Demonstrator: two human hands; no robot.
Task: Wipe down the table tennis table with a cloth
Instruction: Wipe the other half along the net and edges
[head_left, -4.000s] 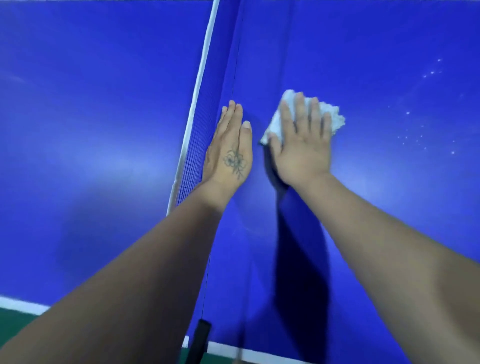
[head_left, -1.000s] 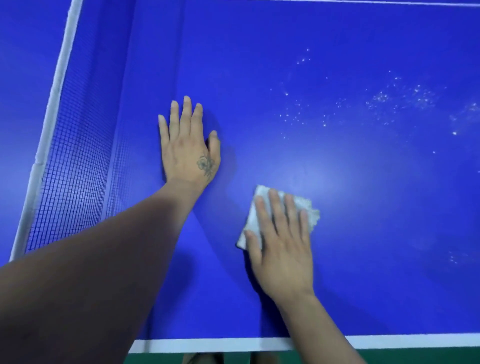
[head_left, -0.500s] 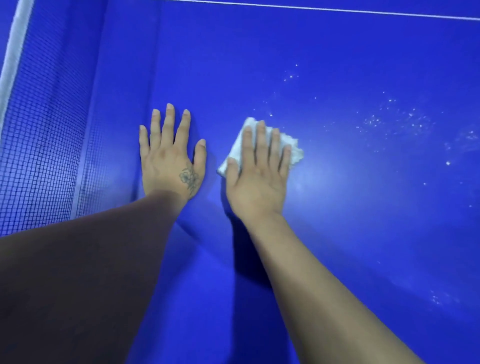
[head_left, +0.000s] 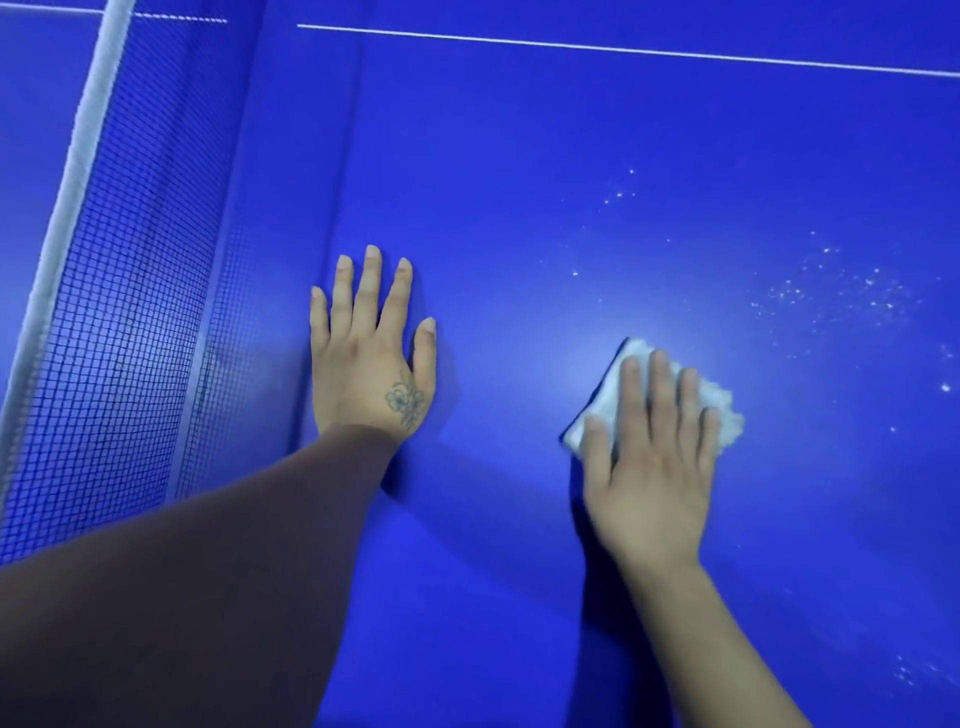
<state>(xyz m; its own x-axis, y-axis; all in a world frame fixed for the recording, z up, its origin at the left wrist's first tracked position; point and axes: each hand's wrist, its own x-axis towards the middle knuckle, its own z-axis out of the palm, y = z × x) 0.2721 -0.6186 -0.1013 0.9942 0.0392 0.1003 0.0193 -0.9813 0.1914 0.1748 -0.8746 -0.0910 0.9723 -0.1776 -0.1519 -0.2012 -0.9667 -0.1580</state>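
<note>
Nothing to read here: no lettering, brand, number or sign shows anywhere in the frame, from the upper left to the lower right.

We see the net (head_left: 119, 291) standing up like a wall at nine o'clock. Our left hand (head_left: 371, 353) lies flat just beside it. Toward three o'clock and twelve o'clock the table (head_left: 571, 156) is wide open.
</note>
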